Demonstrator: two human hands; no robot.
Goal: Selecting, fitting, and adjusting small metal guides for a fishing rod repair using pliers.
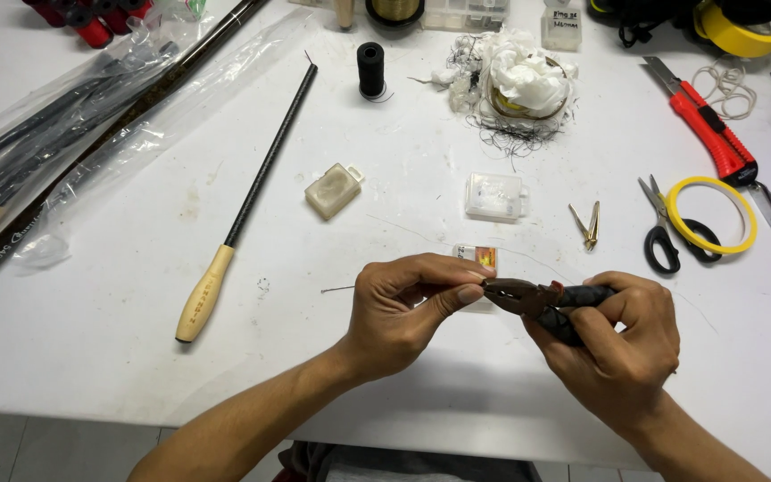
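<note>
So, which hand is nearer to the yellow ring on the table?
The right hand. It holds the pliers just below and left of the yellow ring. The left hand is further left, on the other side of the pliers.

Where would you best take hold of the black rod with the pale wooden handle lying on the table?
By the wooden handle of the rod, from above. It is the thickest part, lies flat at the near end, and has bare table around it.
</note>
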